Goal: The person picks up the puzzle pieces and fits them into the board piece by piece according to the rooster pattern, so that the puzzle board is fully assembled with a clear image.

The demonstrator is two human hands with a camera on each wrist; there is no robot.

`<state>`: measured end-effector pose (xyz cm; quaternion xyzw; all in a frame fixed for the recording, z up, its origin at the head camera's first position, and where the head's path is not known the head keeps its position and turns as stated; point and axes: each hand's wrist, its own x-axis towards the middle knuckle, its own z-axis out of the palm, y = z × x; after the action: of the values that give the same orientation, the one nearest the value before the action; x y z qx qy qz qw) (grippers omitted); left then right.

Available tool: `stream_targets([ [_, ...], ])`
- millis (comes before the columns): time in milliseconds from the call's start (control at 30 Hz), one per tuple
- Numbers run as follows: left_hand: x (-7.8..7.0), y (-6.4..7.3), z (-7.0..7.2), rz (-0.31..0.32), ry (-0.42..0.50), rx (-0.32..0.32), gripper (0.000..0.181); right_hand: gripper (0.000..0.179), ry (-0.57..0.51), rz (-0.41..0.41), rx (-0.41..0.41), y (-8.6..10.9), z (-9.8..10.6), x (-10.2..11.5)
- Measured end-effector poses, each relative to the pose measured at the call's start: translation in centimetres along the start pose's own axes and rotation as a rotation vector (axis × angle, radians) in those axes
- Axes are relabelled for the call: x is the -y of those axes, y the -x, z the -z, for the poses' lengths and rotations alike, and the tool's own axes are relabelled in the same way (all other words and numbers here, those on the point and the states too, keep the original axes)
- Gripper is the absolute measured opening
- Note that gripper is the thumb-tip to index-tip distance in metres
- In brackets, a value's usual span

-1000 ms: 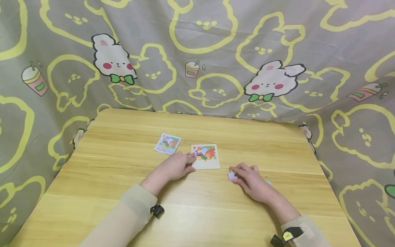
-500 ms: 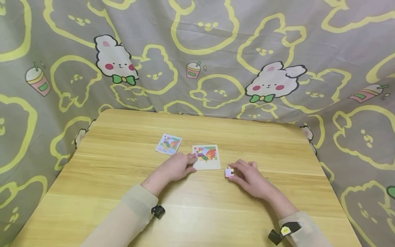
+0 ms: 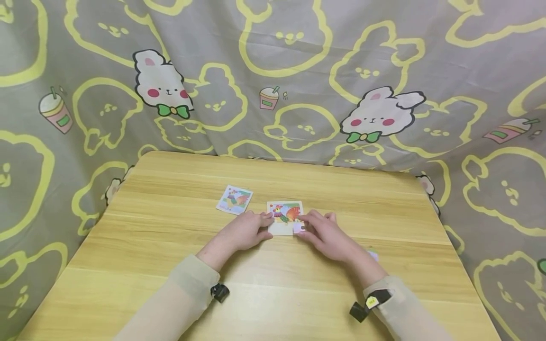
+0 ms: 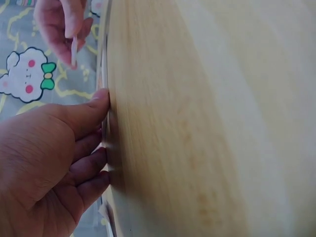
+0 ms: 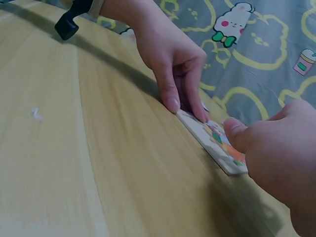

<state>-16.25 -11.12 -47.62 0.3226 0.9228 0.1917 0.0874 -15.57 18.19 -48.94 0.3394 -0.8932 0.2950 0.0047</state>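
A jigsaw puzzle board (image 3: 279,229) with a rooster picture lies flat on the table; its bottom strip is bare and white. At its left edge my left hand (image 3: 245,230) holds the board, thumb near the lower corner and fingertips on the picture side. My right hand (image 3: 330,237) pinches a pale lilac puzzle piece (image 3: 298,228) over the board's lower right corner. Whether the piece touches the board cannot be told. The thin edge of the piece (image 4: 74,52) shows in the left wrist view. In the right wrist view, the right thumb (image 5: 236,133) hides the board's far end.
A rooster picture card (image 3: 234,199) lies tilted, up and left of the board. Another puzzle piece (image 3: 372,255) sits right of the right forearm, partly hidden. A patterned curtain (image 3: 298,71) hangs behind the wooden table (image 3: 273,293).
My right hand has moved left with the puzzle piece, from beside the board to over its lower right corner. The left hand has stayed on the board's left edge.
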Motion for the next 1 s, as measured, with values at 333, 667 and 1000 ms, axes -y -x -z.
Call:
stream_targets([
  [333,0.2,-0.1,-0.1,0.022,-0.019,0.008,0.053,0.041,0.009,0.021,0.016,-2.9,-2.2,0.9],
  [667,0.1,0.1,-0.1,0.033,-0.012,-0.002,0.054,0.045,0.083,0.02,0.044,-4.1,-3.8,1.1],
  [1000,0.2,0.2,0.0,0.027,-0.001,-0.007,0.055,0.048,0.108,0.036,0.029,-4.2,-4.1,1.2],
])
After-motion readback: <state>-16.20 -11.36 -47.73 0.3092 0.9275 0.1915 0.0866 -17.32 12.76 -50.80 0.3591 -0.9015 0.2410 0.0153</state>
